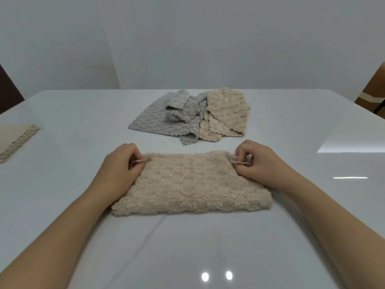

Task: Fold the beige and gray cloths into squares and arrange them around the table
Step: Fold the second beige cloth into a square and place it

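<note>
A fluffy beige cloth [191, 184] lies folded in half in front of me on the white table [83, 113], a wide rectangle with its fold nearest me. My left hand [120, 165] pinches its far left corner. My right hand [260, 161] pinches its far right corner. Behind it sits a loose heap: a crumpled gray cloth [166, 119] on the left, overlapping a rumpled beige cloth [227, 115] on the right. Another folded beige cloth [14, 140] lies at the table's left edge, partly out of view.
A pale wall stands behind the table's far edge. Something dark [8, 90] shows at the far left, and brown furniture [375, 90] at the far right. Glare patches shine on the glossy tabletop at the right and near me.
</note>
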